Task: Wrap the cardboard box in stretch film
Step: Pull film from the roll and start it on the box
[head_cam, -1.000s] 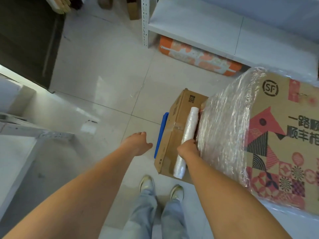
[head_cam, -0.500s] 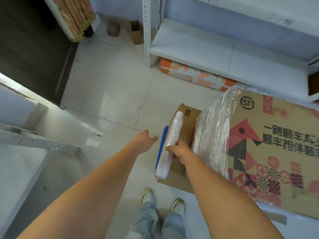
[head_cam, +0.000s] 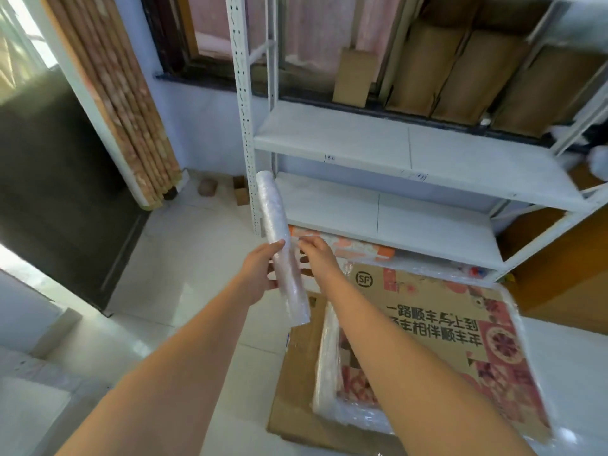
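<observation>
The printed cardboard box (head_cam: 437, 327) lies low on the right, with stretch film over its left side and lower edge. It sits on a plain brown box (head_cam: 296, 383). A roll of stretch film (head_cam: 279, 238) is raised in front of me, tilted with its top end to the left. My left hand (head_cam: 260, 274) grips the roll around its middle from the left. My right hand (head_cam: 314, 250) is at the roll's right side, its fingertips pinching at the film there.
A white metal shelving unit (head_cam: 378, 149) stands straight ahead, with cardboard pieces (head_cam: 460, 64) on its upper level and an orange patterned package (head_cam: 355, 246) under it. Wooden slats (head_cam: 112, 93) lean at the left wall. The floor is pale tile.
The roll has come up off the brown box and away from the wrapped side. My left hand, free before, now grips it. The view has tilted up toward the shelves.
</observation>
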A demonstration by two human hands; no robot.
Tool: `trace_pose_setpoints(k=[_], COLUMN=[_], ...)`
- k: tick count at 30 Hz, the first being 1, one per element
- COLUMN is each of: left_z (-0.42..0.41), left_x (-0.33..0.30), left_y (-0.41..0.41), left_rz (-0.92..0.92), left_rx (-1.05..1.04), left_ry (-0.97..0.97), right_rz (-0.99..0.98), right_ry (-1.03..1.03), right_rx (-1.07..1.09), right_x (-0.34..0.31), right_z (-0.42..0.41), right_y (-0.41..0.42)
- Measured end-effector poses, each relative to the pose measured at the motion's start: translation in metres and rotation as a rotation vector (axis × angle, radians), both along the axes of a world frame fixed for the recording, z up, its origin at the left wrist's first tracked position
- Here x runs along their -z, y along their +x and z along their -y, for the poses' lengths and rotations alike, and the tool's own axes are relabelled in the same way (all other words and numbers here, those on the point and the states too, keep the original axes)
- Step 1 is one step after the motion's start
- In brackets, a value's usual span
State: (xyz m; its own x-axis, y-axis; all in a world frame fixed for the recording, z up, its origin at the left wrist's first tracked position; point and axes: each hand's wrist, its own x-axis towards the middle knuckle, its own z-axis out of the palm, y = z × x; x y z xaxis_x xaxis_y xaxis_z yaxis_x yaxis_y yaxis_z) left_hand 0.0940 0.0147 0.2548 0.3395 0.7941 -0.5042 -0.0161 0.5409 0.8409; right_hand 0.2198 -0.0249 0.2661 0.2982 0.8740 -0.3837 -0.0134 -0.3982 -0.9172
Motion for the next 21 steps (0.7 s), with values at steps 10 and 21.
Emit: trace_pose_setpoints(k=[10, 21], left_z=[0.029, 0.046], left_x=[-0.107, -0.147], left_y=[0.047, 0.074], left_rz=[0.26, 0.211], left_rx=[0.093, 0.023], left_ry=[0.064, 0.093], right_rz=[0.032, 0.176], right_ry=[0.242, 0.279], right_rx=[0.023, -0.067], right_x=[-0.117, -0.149], right_z=[0.044, 0.077], right_y=[0.046, 0.068])
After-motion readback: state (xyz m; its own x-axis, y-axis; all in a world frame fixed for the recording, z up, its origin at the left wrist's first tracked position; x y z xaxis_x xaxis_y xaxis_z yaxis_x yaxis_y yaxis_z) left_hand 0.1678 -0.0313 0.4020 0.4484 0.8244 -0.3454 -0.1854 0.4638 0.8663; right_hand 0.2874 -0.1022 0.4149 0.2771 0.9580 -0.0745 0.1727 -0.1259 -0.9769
